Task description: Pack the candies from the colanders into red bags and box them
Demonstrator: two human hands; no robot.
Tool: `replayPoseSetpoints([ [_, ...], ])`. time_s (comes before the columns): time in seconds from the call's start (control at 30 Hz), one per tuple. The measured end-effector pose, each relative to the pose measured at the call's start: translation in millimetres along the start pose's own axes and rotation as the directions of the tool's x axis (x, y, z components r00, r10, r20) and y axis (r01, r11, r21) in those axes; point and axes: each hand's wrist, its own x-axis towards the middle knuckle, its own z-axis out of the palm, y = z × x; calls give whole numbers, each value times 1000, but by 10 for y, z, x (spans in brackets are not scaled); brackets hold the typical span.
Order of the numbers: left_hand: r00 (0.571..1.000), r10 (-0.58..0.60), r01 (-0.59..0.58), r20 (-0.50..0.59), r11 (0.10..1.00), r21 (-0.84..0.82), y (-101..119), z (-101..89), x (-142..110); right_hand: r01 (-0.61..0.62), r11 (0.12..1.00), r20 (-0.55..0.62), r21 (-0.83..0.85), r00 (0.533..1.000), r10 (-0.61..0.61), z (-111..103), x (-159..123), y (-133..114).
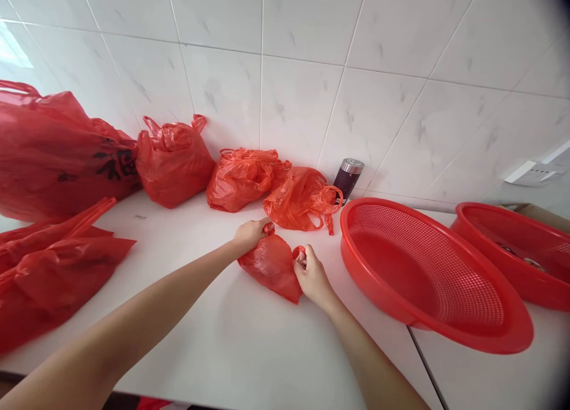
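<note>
A small red plastic bag [271,264] is at the middle of the white table, its handles pulled apart to either side. My left hand [252,234] is closed around the handle at its upper left. On the other side, my right hand [313,275] grips the right handle, fingers curled in. What the bag contains cannot be made out through the plastic. Just behind it lies another red plastic bag [296,199] with looped handles, and a further filled red bag [240,181] sits to the left of that one.
A dark thermos [348,178] with a silver lid stands against the tiled wall. Two red plastic baskets [401,279] are on the right, the farther one [512,261] holding small items. Larger red bags [57,161] fill the left, with a flat-lying red bag [62,273] in front.
</note>
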Motion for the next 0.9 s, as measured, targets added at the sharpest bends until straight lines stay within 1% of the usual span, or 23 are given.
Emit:
replayPoseSetpoints([
  [0.1,999,24,-25,-42,999,-33,-137,-100,-14,-7,998,9,66,1000,6,-82,-31,-30],
  [0.23,998,38,-39,-50,999,-33,-278,-194,-60,-22,995,78,100,997,14,-156,-57,-95],
  [0.3,998,36,-36,-48,999,-10,-289,-187,-67,-47,998,100,35,994,44,-180,-58,-118],
  [0.4,998,21,-17,-56,998,61,-247,-123,-34,-81,985,76,-150,993,93,-213,-55,-131],
  [0.5,998,6,3,-60,987,159,-186,-39,35,-92,943,65,-319,991,118,-222,-55,-123],
  [0.63,999,-9,22,-53,965,263,-154,59,102,-61,880,81,-471,990,112,-176,-51,-93],
  [0.77,998,-16,34,-58,946,322,-175,122,102,-29,827,88,-561,992,95,-122,-49,-59],
  [0.9,997,-25,47,-67,939,341,-184,143,88,-18,815,75,-579,994,74,-108,-50,-22],
])
